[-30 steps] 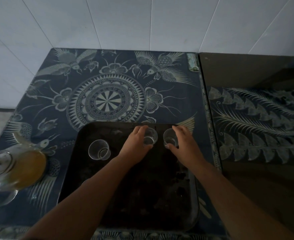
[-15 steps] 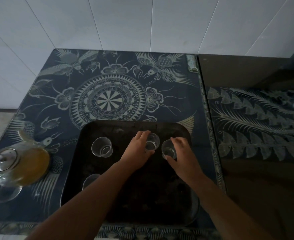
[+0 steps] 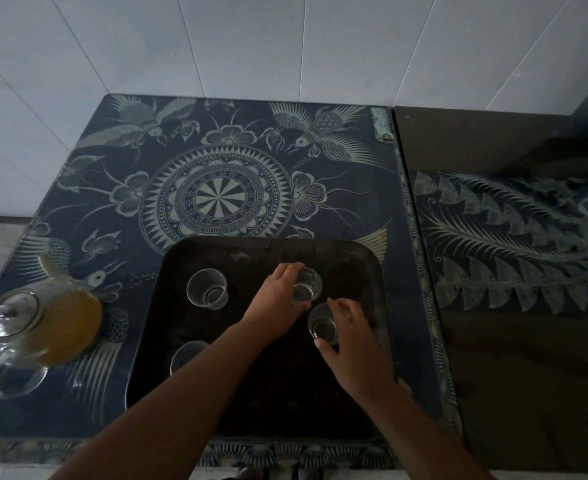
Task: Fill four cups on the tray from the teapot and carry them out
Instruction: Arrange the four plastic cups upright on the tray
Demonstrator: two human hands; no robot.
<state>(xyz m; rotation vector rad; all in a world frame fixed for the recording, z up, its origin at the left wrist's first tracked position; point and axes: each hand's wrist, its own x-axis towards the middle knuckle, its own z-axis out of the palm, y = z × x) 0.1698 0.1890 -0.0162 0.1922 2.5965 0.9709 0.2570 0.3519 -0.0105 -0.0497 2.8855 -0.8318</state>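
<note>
Fingers point(image 3: 287, 271) of my left hand point(image 3: 275, 303) curl round the far cup point(image 3: 309, 284) at the upper middle of the dark tray point(image 3: 367, 268), while my right hand point(image 3: 351, 344) pinches the near cup point(image 3: 323, 328) just below it between thumb and bent fingers; I cannot tell whether the two cups touch. A third cup point(image 3: 206, 289), which looks empty, stands free at the tray's upper left, and a fourth cup point(image 3: 183, 355) at its lower left is half hidden by my left forearm point(image 3: 199, 393). At the left edge of the frame the glass teapot point(image 3: 43, 327), holding amber tea, sits on the patterned table point(image 3: 216, 195), beside the tray and not touching it.
</note>
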